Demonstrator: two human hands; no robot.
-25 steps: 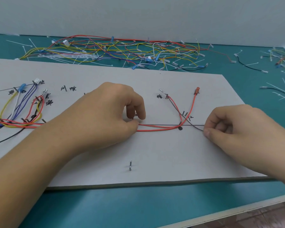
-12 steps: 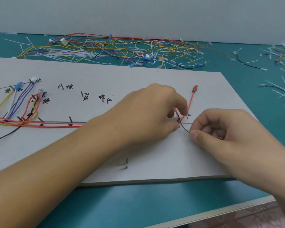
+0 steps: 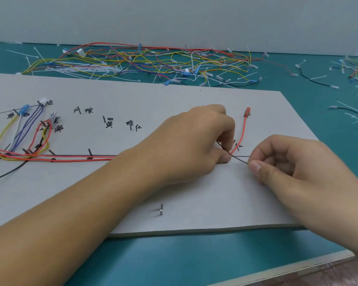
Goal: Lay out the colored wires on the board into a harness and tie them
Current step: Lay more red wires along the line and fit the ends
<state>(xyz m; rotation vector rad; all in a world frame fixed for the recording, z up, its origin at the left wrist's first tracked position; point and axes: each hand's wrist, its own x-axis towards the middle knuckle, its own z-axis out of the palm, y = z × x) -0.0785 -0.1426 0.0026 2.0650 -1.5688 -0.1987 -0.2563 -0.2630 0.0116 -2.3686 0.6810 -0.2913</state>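
A grey board with pins and handwritten labels lies on the teal table. Red wires run along its drawn trunk line from a bundle of yellow, blue, white and red loops at the left. One red wire rises to a red terminal at the upper right. My left hand pinches the wires where the red wire turns upward. My right hand pinches the end of a thin dark wire just right of it. The hands are a few centimetres apart.
A tangled heap of loose colored wires and white cable ties lies behind the board. More wires and ties are scattered at the right. A lone pin stands near the board's front edge. The table's front edge is close.
My left hand slid right along the trunk line to the red wire's bend. My right hand shifted left and up, drawing the dark wire's end nearer the left hand.
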